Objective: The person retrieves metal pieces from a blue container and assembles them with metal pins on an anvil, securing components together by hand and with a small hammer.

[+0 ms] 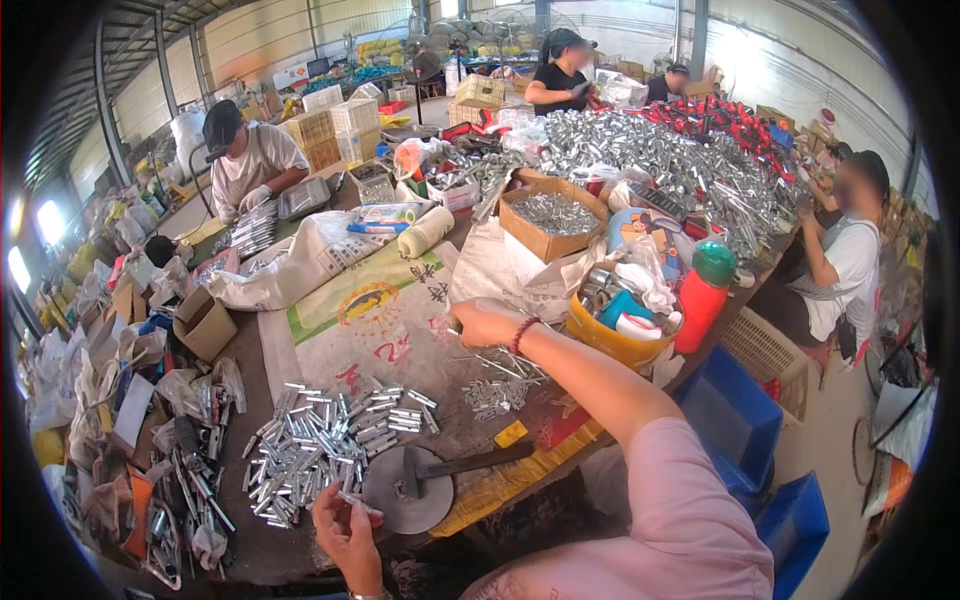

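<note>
My left hand [345,535] is at the table's near edge, its fingers closed on a small silver metal tube [356,498]. Beside it lies a round metal plate [432,508], with a hammer [470,462] resting on it. Behind my left hand spreads a heap of short silver metal tubes [315,440]. My right hand [485,324] reaches across the table, over the printed sack sheet. Its fingers are curled together beside some clear plastic; what they hold, if anything, is hidden. A small pile of thin metal pins [500,392] lies below that arm.
A yellow bucket [612,338] of mixed things and a red bottle with a green cap [706,298] stand right of my forearm. Beyond is a cardboard box [552,215] of small parts. Blue bins [735,415] are at the right. Several people work around the table.
</note>
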Motion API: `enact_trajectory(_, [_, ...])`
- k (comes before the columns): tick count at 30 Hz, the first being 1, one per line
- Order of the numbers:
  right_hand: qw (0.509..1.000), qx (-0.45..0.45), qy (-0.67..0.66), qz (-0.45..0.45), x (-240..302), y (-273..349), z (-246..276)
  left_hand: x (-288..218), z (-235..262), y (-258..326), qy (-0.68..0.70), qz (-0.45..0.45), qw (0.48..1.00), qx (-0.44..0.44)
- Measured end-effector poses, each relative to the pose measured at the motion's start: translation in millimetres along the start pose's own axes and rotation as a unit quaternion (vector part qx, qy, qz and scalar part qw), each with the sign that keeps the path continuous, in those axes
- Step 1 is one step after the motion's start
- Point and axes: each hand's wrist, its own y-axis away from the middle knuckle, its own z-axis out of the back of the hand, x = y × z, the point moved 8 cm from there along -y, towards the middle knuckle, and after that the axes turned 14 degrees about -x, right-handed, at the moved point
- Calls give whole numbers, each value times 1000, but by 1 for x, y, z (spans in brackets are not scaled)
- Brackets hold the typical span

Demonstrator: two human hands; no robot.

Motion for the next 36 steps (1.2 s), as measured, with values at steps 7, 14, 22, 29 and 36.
enact_trajectory(7, [989,-13,-32,141,30,34,12,-1,1,1,2,8,1000,-8])
enact_trajectory(14, [952,-188,-104,220,49,64,34,0,-2,-1,1,23,999,30])
enact_trajectory(22, [895,-248,-367,43,99,150,68,-17,-25,24,-2,23,994,106])
enact_trajectory(29, [918,-229,-317,64,96,175,42,-12,-23,32,-96,-13,983,158])
enact_trajectory(36, [889,-219,-375,144,135,192,57,-29,-20,30,-200,-152,957,142])
